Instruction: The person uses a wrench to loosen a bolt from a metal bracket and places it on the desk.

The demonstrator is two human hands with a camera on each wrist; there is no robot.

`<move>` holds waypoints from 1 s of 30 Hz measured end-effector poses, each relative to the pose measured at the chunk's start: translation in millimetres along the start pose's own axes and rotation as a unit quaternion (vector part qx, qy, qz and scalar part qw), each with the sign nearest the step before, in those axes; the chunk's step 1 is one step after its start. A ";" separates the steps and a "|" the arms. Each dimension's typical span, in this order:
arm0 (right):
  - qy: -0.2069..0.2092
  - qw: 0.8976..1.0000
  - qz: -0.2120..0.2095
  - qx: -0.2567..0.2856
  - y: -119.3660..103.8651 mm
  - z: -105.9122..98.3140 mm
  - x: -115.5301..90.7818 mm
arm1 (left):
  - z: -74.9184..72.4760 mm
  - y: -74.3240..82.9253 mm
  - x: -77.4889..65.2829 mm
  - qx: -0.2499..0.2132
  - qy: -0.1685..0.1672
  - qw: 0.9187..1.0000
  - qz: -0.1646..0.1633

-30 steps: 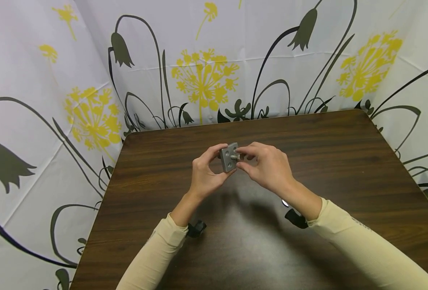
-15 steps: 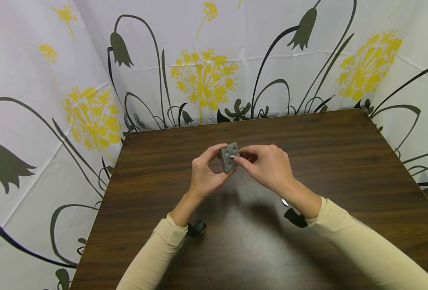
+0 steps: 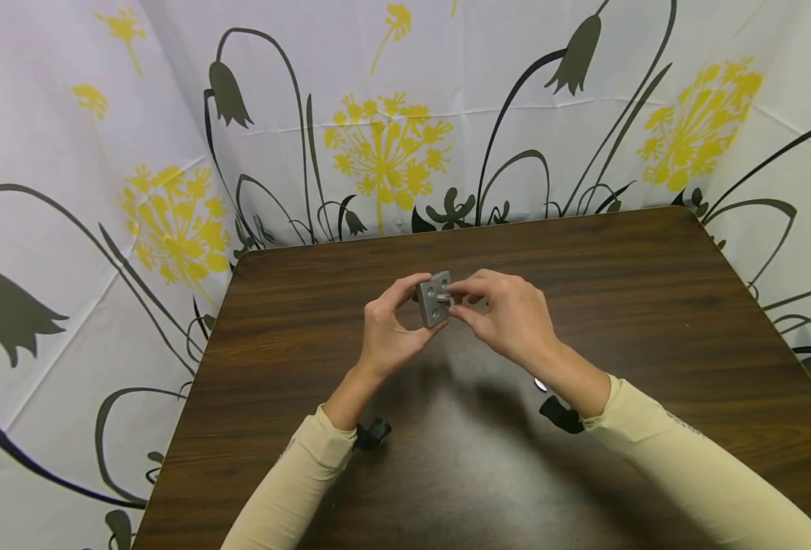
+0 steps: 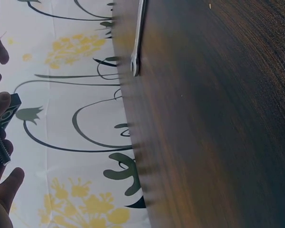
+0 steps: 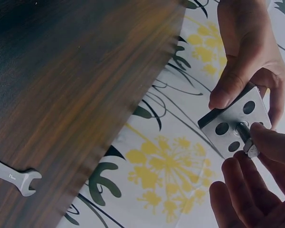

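My left hand grips a grey square metal plate by its edges, thumb on one side and fingers on the other. The plate has a round hole near each corner. A bolt passes through its middle, head toward my right hand. Between the right thumb and fingertips, the bolt's head is pinched. On the plate's far side, in the left wrist view, the threaded shank sticks out. Both hands hold the work above the table.
A metal open-end wrench lies on the dark wood table; the left wrist view shows the wrench too. A white curtain with flower prints hangs behind the table's far edge.
My right thumb and fingers closed farther over the bolt half a second ago, then drew back and lower, so more of the bolt shows. The left hand and plate have stayed nearly still.
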State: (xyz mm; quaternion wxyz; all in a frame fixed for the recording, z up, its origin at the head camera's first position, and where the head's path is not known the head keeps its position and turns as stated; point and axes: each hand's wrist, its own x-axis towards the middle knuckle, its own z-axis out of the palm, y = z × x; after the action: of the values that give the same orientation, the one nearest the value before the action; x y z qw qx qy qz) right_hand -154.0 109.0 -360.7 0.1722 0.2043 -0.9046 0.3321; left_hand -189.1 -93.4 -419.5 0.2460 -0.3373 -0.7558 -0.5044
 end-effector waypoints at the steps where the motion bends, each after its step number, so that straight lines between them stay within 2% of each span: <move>1: 0.001 1.000 0.000 -0.002 0.0 0.0 -0.2 | 0.0 0.2 0.0 -0.001 0.000 1.000 0.000; 5: 0.003 1.000 0.006 -0.003 -0.3 -1.1 -0.1 | -0.1 -0.1 -0.1 0.000 0.003 1.000 0.000; 12: -0.004 0.998 0.056 -0.013 -2.3 -3.1 2.9 | 0.5 2.0 0.1 0.000 0.003 1.000 0.003; 15: -0.008 0.998 0.063 -0.015 -3.0 -3.1 3.4 | 0.9 3.0 0.6 -0.001 0.005 1.000 0.009; 23: -0.015 0.999 0.045 0.004 -2.1 -1.9 2.0 | 1.4 2.4 0.5 -0.004 0.004 1.000 0.007; 30: -0.002 1.000 0.013 0.003 0.2 -1.3 0.1 | 1.8 0.3 -0.8 -0.001 0.002 1.000 0.002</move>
State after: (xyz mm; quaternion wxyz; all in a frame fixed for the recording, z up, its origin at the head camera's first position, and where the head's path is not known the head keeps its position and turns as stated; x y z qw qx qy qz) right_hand -154.0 110.0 -359.8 0.1651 0.1934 -0.9065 0.3370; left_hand -188.4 -91.9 -420.5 0.2478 -0.3380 -0.7542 -0.5056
